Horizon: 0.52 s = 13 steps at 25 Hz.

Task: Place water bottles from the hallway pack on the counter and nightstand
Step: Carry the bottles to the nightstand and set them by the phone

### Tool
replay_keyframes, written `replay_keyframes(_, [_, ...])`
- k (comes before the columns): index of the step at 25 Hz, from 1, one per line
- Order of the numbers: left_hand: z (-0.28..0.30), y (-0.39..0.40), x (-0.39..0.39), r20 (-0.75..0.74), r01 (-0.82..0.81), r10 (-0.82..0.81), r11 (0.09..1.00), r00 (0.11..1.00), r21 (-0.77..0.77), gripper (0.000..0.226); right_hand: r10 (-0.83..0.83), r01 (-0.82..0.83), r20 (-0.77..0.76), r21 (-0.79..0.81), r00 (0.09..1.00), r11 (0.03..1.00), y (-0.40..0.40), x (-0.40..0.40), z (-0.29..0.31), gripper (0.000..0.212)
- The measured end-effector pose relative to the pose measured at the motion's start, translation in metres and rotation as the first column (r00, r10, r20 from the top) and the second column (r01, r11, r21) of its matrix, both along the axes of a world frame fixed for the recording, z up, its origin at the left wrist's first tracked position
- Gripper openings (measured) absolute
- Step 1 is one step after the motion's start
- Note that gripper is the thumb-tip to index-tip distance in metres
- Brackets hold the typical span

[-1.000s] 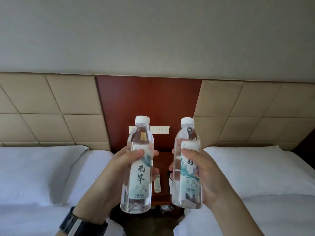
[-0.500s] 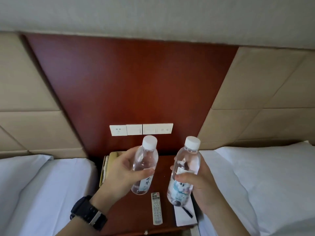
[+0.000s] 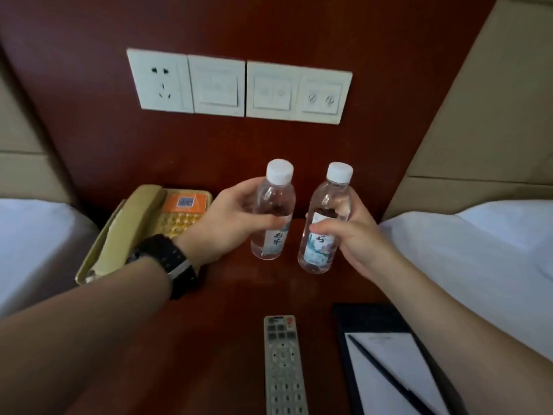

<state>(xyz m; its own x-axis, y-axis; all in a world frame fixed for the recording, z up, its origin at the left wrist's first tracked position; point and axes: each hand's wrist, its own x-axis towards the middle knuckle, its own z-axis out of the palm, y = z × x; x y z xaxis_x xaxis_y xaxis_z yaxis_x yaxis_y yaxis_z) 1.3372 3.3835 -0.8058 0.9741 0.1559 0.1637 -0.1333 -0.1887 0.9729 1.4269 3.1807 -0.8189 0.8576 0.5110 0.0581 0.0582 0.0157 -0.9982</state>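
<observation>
Two clear water bottles with white caps and pale labels stand side by side over the back of the dark red wooden nightstand (image 3: pixel 227 319). My left hand (image 3: pixel 227 223) grips the left bottle (image 3: pixel 273 205) around its middle. My right hand (image 3: pixel 356 238) grips the right bottle (image 3: pixel 329 205) the same way. Both bottles are nearly upright, with their bases at or just above the nightstand top; I cannot tell whether they touch it. A black watch sits on my left wrist.
A beige telephone (image 3: pixel 140 229) lies at the nightstand's back left. A grey remote (image 3: pixel 284 366) and a notepad with a pen (image 3: pixel 389 369) lie at the front. White beds (image 3: pixel 478 250) flank both sides. A switch panel (image 3: pixel 239 85) is on the wall behind.
I have come close to the nightstand and lowered both bottles from chest height down to its top, near the back. My grip on both is unchanged.
</observation>
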Motion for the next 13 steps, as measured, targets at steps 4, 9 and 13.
replay_keyframes(4, [-0.036, 0.0, 0.023, 0.038, 0.037, -0.037, 0.999, 0.999, -0.002, 0.038, 0.037, -0.041, 0.034, 0.113, 0.999, 0.993, 0.005, 0.033, -0.037, 0.06])
replay_keyframes(9, [-0.039, 0.002, 0.036, 0.055, 0.026, -0.027, 0.999, 0.998, 0.026, 0.041, 0.101, -0.107, 0.048, 0.14, 0.994, 0.984, 0.007, 0.049, -0.034, 0.064])
replay_keyframes(13, [-0.044, -0.001, 0.031, 0.016, 0.082, -0.088, 0.972, 0.996, 0.218, 0.07, 0.194, -0.195, 0.074, 0.005, 0.978, 0.981, 0.01, 0.051, -0.033, 0.067])
